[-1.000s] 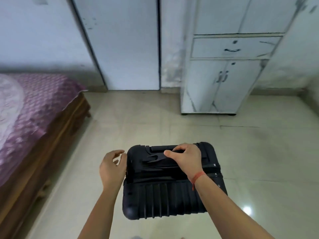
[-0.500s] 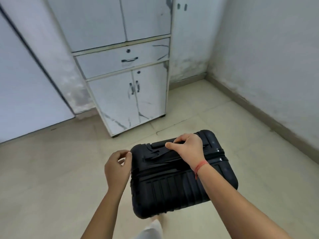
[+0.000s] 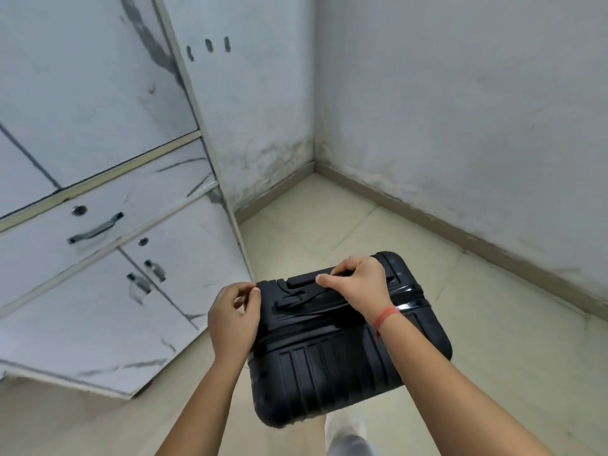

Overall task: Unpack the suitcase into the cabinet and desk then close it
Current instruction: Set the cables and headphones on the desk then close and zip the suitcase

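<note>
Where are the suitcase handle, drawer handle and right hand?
suitcase handle [image 3: 302, 280]: head view, exposed left end.
drawer handle [image 3: 96, 229]: head view, middle of bar.
right hand [image 3: 360, 286]: head view, back of hand.

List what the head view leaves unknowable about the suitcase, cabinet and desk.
Head view, the only one:
- Suitcase contents: hidden inside, since it is shut.
- Cabinet inside: hidden by its shut doors; its left part and top are cut off by the frame.
- Desk: nowhere in frame.
- Left grip: whether its fingertips pinch anything at the suitcase corner is too small to tell.
</note>
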